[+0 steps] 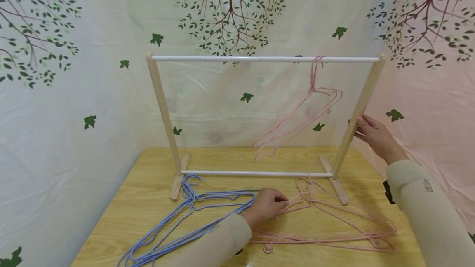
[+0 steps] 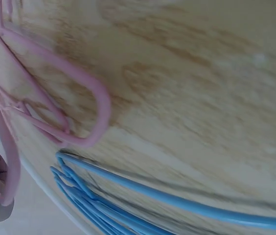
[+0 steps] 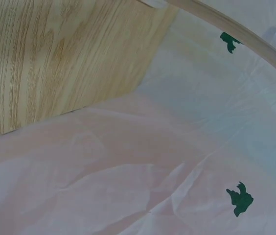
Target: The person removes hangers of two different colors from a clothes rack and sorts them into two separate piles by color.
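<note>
My left hand (image 1: 268,206) pinches one end of a pink hanger (image 2: 11,161) low over the table. More pink hangers (image 1: 323,242) lie loosely overlapped to its right. Just left of that hand is a bundle of blue hangers (image 1: 191,195), hooks toward the rack. My right hand (image 1: 380,137) grips the right wooden post (image 1: 365,94) of a small clothes rack, thumb in front and fingers partly hidden behind it. A few pink hangers (image 1: 313,81) hang tilted from the rack's white top rail (image 1: 237,59), near its right end.
The rack's lower white rail (image 1: 252,173) runs between two wooden feet (image 1: 179,180) on the wood-grain table (image 1: 111,226). Behind and beside the table hangs a pale curtain (image 1: 111,94) printed with branches and green leaves. In the right wrist view, the table edge meets this cloth.
</note>
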`<control>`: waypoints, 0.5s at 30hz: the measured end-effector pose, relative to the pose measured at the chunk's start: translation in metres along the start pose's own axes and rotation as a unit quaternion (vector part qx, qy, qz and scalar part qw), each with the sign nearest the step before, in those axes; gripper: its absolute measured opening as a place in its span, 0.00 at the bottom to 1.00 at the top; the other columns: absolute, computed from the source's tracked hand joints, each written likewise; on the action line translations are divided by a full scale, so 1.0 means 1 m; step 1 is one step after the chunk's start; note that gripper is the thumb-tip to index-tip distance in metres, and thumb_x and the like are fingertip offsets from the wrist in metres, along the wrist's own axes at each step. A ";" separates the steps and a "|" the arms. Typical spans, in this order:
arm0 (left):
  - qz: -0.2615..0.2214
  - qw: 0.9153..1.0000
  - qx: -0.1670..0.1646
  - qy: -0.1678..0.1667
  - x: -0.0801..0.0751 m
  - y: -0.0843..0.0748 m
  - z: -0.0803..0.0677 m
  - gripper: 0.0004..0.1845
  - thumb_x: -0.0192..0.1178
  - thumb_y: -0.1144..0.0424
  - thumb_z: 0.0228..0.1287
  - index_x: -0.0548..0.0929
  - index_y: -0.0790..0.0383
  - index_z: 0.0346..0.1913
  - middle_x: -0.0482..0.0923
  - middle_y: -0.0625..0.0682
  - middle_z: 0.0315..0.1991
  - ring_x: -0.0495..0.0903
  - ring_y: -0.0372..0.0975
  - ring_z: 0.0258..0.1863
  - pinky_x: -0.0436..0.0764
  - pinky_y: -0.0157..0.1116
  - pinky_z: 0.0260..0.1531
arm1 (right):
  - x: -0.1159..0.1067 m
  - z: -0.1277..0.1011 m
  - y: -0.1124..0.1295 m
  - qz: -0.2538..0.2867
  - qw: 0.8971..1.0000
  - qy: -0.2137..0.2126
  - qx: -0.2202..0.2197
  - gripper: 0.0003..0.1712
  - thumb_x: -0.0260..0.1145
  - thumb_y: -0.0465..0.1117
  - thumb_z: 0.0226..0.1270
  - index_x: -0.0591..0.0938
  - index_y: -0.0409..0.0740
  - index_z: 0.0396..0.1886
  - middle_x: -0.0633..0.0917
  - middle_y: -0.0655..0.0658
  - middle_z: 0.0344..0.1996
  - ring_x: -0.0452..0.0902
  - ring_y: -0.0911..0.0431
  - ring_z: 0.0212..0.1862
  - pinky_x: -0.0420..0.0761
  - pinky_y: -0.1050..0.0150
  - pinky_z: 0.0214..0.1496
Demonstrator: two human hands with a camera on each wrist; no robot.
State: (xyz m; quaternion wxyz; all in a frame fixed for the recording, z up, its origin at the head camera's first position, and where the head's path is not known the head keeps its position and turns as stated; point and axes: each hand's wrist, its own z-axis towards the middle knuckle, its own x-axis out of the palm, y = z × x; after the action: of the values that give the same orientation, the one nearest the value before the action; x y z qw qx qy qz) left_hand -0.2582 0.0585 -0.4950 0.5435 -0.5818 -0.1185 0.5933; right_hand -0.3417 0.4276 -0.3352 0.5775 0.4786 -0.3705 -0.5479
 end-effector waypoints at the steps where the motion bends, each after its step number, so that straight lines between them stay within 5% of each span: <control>1: 0.023 1.000 0.004 0.001 0.000 0.001 0.000 0.06 0.65 0.67 0.64 0.90 0.65 0.35 0.82 0.43 0.25 0.71 0.23 0.18 0.73 0.22 0.21 | 0.000 0.000 0.000 0.000 1.000 0.001 -0.001 0.41 0.51 0.49 0.79 0.48 0.28 0.77 0.82 0.59 0.46 0.78 0.70 0.49 0.78 0.77 0.47; 6: 0.107 0.994 0.016 0.026 -0.001 0.002 -0.001 0.06 0.65 0.64 0.65 0.91 0.61 0.36 0.85 0.43 0.29 0.74 0.24 0.26 0.73 0.21 0.29 | 0.001 -0.001 0.001 0.001 1.000 0.003 0.003 0.43 0.51 0.49 0.79 0.44 0.27 0.77 0.82 0.60 0.46 0.78 0.70 0.49 0.78 0.77 0.46; 10: 0.119 0.991 -0.008 0.059 -0.003 0.001 -0.003 0.10 0.65 0.61 0.66 0.90 0.64 0.42 0.85 0.46 0.31 0.76 0.28 0.29 0.75 0.25 0.32 | 0.002 -0.002 0.002 0.001 1.000 0.002 0.005 0.43 0.51 0.49 0.78 0.45 0.28 0.77 0.82 0.60 0.46 0.78 0.70 0.49 0.78 0.77 0.46; 15: 0.115 0.991 -0.037 0.049 -0.004 0.004 -0.003 0.14 0.65 0.59 0.66 0.87 0.65 0.49 0.81 0.48 0.33 0.75 0.32 0.31 0.76 0.29 0.33 | 0.002 -0.003 0.002 -0.004 1.000 0.001 0.006 0.43 0.51 0.50 0.78 0.45 0.28 0.77 0.82 0.61 0.45 0.77 0.70 0.49 0.78 0.76 0.47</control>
State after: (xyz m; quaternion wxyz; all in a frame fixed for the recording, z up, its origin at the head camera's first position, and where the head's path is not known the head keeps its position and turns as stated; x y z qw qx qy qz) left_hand -0.2588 0.0522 -0.4966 0.4548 -0.6398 -0.0458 0.6178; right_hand -0.3383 0.4257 -0.3338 0.5730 0.4838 -0.3710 -0.5477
